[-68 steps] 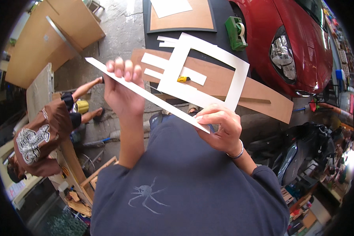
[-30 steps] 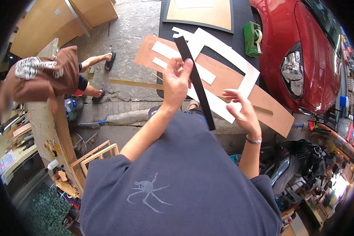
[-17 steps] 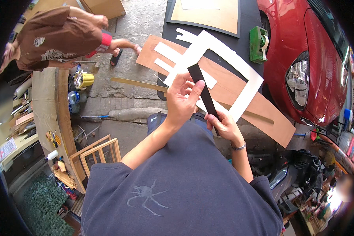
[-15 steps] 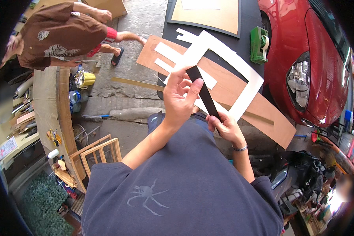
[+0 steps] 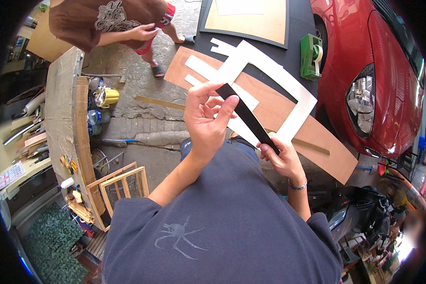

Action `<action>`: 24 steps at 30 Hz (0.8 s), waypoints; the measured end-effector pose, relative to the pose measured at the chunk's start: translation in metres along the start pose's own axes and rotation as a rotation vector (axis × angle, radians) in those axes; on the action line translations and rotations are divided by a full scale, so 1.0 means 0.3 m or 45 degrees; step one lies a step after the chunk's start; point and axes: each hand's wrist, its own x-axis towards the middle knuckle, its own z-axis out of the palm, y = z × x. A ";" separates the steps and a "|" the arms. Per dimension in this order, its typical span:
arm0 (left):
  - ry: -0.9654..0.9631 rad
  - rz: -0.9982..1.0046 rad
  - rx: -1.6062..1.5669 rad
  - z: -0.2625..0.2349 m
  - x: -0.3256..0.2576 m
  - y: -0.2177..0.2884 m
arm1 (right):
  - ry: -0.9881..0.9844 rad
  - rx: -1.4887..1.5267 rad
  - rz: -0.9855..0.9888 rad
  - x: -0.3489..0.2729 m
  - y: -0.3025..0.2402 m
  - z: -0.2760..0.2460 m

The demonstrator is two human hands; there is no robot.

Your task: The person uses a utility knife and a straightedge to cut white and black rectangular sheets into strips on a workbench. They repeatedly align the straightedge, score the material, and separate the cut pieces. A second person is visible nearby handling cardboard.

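A flat black strip point(image 5: 252, 120) slants in front of my chest. My left hand point(image 5: 207, 120) pinches its upper end between thumb and fingers. Lower down, my right hand point(image 5: 284, 158) grips the other end, thumb on top. Just beyond my hands lies a white board frame point(image 5: 302, 90) with an open middle. It rests across a long reddish-brown wooden board point(image 5: 333, 158), with white strips point(image 5: 206, 68) beside it. Part of the frame is hidden behind my left hand and the black strip. A thin brownish strip point(image 5: 158, 102) sticks out left past my left hand.
A black table point(image 5: 300, 23) carries a black-edged panel point(image 5: 246, 26) and a green tape dispenser point(image 5: 311, 57). The red car point(image 5: 359, 61) stands close on the right. At far left is another person point(image 5: 123, 26); a workbench point(image 5: 61, 113) and wooden frames point(image 5: 125, 187) are nearer.
Both my hands keep hold of the black strip; they have spread slightly apart, the left shifting left and the right to the right. The other person has stepped rightward and farther off.
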 end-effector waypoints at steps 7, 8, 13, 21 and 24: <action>0.146 -0.422 0.260 -0.138 -0.053 -0.288 | 0.261 0.204 0.182 0.073 0.293 0.021; 0.239 -0.623 0.254 -0.210 -0.102 -0.380 | 0.276 0.083 0.195 0.097 0.383 0.033; 0.287 -1.356 0.393 -0.396 -0.335 -0.620 | 0.246 -0.275 0.223 0.186 0.644 0.110; 0.384 -1.397 0.354 -0.312 -0.386 -0.787 | 0.236 -0.387 0.165 0.221 0.740 0.084; 0.482 -1.461 0.333 -0.301 -0.378 -0.817 | 0.242 -0.287 0.195 0.234 0.740 0.048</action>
